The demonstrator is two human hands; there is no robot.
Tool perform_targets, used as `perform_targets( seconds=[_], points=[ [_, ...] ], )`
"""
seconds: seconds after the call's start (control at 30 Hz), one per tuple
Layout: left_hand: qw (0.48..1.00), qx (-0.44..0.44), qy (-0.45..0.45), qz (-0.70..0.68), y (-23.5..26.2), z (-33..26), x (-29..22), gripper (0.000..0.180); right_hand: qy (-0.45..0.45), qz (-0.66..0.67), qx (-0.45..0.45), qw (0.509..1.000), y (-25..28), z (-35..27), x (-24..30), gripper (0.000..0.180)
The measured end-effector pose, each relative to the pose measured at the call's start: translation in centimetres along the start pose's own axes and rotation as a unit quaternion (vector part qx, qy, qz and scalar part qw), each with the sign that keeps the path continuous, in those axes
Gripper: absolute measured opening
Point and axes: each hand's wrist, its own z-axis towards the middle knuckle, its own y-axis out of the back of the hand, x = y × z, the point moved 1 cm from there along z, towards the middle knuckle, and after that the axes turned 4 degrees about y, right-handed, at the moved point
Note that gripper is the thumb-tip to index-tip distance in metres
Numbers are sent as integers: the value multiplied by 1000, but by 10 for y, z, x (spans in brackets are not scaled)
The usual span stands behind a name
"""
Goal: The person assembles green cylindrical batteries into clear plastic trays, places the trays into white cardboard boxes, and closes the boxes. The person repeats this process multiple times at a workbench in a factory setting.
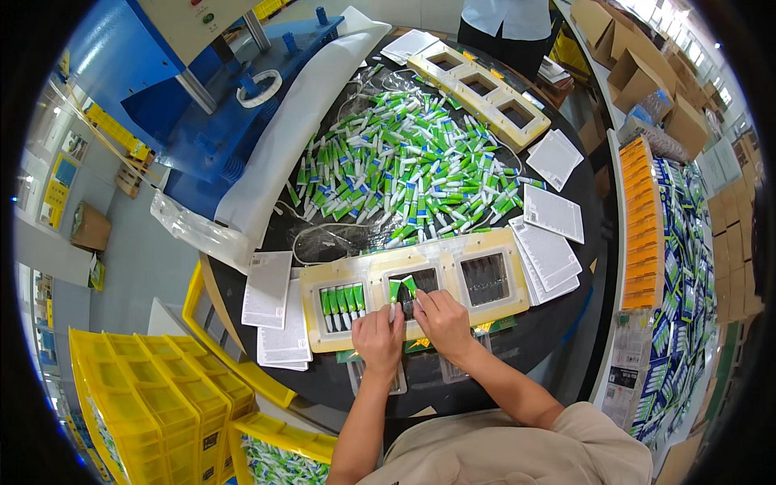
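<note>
A pale yellow frame (372, 268) with three windows lies before me on the round black table. In its left window a row of small green tubes (343, 301) with white caps lies side by side. Over the middle window my left hand (378, 338) pinches a green tube (394, 289). Close beside it, my right hand (445, 323) is closed on another green tube (410, 285), tilted. Clear plastic with no tubes lines the right window (485, 280). Beyond the frame spreads a big heap of similar tubes (404, 166).
Stacks of white printed cards (551, 217) flank the frame, with more cards (267, 295) at left. A second yellow frame (478, 85) lies at the far side. A blue machine (218, 97) stands far left. Yellow crates (153, 396) stand near left; packed goods (679, 299) line the right.
</note>
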Motion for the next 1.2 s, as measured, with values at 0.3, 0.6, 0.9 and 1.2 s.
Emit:
perform_targets(
  seconds=[0.3, 0.6, 0.9, 1.2],
  points=[
    [999, 38, 12, 17, 9, 10, -7, 22, -27, 48, 44, 998, 2, -1, 9, 25],
    [993, 108, 41, -14, -10, 83, 37, 18, 71, -88, 252, 961, -50, 138, -72, 12],
    [931, 360, 60, 34, -108, 171, 75, 23, 191, -73, 262, 943, -62, 153, -94, 4],
    [906, 406, 117, 22, -99, 187, 81, 23, 28, -46, 278, 959, -38, 149, -116, 15]
  ],
)
